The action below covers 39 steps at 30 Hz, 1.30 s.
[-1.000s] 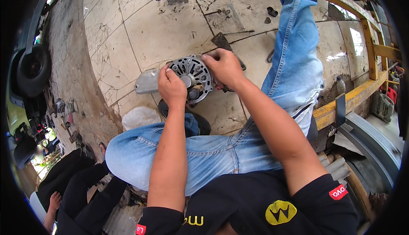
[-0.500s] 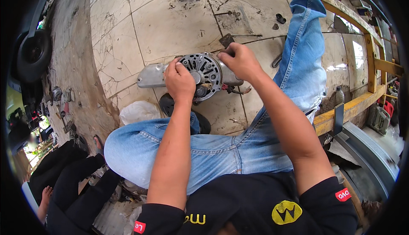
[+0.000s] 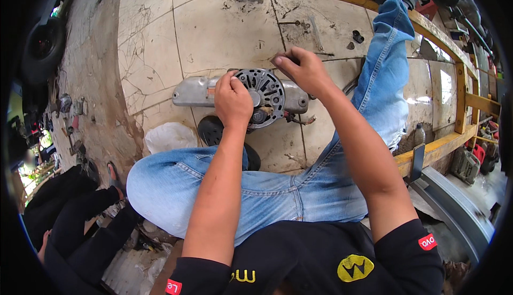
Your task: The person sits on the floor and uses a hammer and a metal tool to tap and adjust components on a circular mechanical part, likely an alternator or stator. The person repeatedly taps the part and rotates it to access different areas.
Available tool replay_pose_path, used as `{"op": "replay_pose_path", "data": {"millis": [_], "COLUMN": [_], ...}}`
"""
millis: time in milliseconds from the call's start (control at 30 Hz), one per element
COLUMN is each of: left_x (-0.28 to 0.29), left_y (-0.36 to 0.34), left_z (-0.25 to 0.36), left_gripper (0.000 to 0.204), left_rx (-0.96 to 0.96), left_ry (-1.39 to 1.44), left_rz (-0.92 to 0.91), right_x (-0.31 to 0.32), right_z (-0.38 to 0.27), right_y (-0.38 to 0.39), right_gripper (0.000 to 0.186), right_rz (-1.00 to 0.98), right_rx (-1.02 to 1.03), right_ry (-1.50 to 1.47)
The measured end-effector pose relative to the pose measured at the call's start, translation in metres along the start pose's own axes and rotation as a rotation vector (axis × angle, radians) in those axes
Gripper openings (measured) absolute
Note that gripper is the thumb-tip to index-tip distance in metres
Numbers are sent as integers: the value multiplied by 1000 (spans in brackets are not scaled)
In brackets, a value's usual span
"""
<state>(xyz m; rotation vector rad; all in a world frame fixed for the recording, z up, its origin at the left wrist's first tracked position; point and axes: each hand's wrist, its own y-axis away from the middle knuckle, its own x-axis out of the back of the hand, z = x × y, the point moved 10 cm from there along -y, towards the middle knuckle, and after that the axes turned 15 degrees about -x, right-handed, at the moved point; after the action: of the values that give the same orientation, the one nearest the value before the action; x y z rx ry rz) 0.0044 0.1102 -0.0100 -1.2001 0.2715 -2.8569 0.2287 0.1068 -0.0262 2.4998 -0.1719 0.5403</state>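
A round slotted metal alternator [image 3: 272, 89] lies face up in front of me, with short wires [image 3: 299, 118] at its lower right. Under it, a long grey metal part [image 3: 191, 92] sticks out on both sides. My left hand [image 3: 233, 101] is closed on the alternator's left edge, fingers over the rim. Above its upper right side, apart from it, my right hand [image 3: 305, 71] is closed in a pinch. A dark brown patch shows at those fingertips; whether it is held or lies behind is unclear.
A white plastic bag [image 3: 170, 138] lies by my left knee, beside a dark shoe [image 3: 210, 131]. A yellow frame [image 3: 435, 33] runs along the right and far side. A wrench [image 3: 316, 33] and small dark parts [image 3: 358, 37] lie on the tiles. A person's dark-clothed legs [image 3: 80, 231] show at lower left.
My right hand has lifted away from the alternator's right rim, up and slightly right. My left hand stays on the alternator. The whole view has shifted slightly.
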Motion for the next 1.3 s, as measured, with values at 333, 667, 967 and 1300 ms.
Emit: {"op": "replay_pose_path", "data": {"millis": [333,667,967,1300], "left_x": [-3,0,0,1], "left_y": [-4,-5,-1,-1], "left_z": [8,8,0,2], "left_gripper": [30,28,31,26], "left_rx": [-37,-92,-23,-63], "left_ry": [5,-17,7,0], "left_rz": [-34,20,-24,18], "right_x": [2,-7,-12,0], "right_z": [-25,-25,-10,-20], "right_y": [-10,9,33,28], "right_gripper": [33,35,33,33], "right_rz": [311,305,78,127], "right_rx": [106,195,138,93], "right_ry": [98,90,-27,-38]}}
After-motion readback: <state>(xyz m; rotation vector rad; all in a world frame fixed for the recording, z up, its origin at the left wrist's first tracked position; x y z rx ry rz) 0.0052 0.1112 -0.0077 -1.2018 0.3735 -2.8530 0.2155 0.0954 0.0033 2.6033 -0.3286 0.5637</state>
